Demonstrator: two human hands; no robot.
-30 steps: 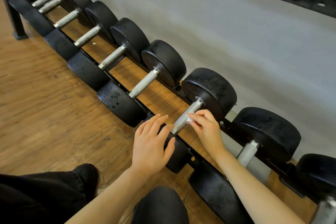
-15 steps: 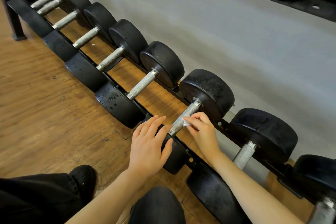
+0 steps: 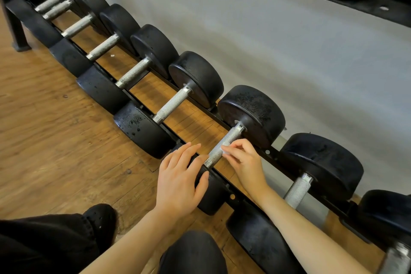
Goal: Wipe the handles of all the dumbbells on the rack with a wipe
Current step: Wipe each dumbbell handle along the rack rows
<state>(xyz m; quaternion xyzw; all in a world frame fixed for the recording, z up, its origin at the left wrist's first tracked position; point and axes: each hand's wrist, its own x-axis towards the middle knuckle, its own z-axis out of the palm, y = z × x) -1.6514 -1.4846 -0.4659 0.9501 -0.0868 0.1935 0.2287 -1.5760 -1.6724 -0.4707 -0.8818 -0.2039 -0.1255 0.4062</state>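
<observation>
Wipe [image 3: 225, 148] pinched by right hand [image 3: 245, 163] against dumbbell handle [image 3: 224, 145].

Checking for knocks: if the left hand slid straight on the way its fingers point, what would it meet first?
Probably the knurled handle that the right hand is wiping; the left hand already points at its near end, though depth is unclear.

Right hand [image 3: 244, 162] with wipe [image 3: 225, 148] on handle [image 3: 224, 143]

No readable text, labels or numbers anywhere
</observation>
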